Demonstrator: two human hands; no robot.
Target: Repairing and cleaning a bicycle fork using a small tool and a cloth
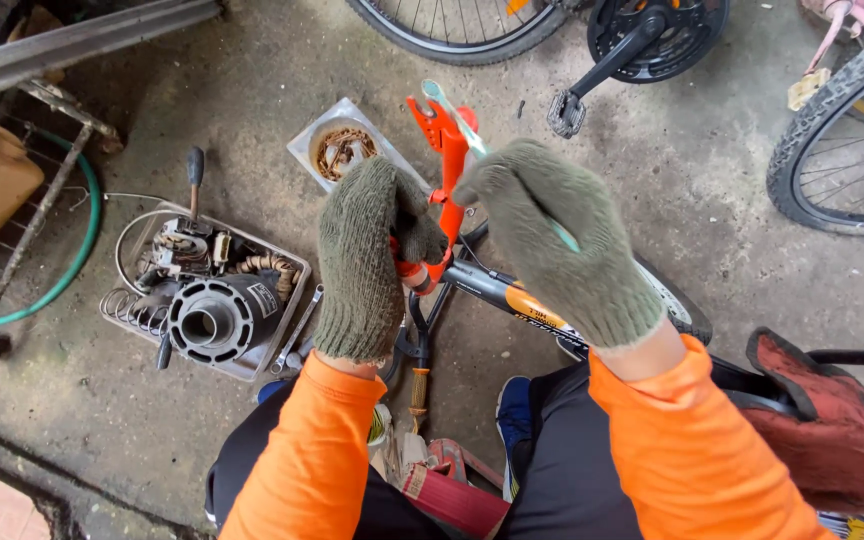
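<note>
The left hand (360, 262), in a knitted olive-green work glove, is closing around the lower end of an orange-painted metal bicycle part (444, 185), a narrow bracket-like piece, and is holding it in the air just above the concrete floor (252, 110). The right hand (552, 240), gloved the same way, is gripping a slim silvery metal spanner (455, 118) whose head is sitting at the top of the orange part. The orange part is standing nearly upright in the view, its long axis running from the left palm up and slightly away from the person, top end pointing towards the black bicycle pedal and crank (592, 70). The spanner is lying diagonally, its head pointing up and to the left, its handle disappearing into the right fist. To work this well, I judge the left hand should be bracing the part firmly while the right is keeping the spanner seated squarely so it is not slipping. A shallow metal tray of greasy parts with a black ribbed cylinder (217, 318) is resting to the left on the floor, near a small square dish of rusty chain bits (342, 150).
</note>
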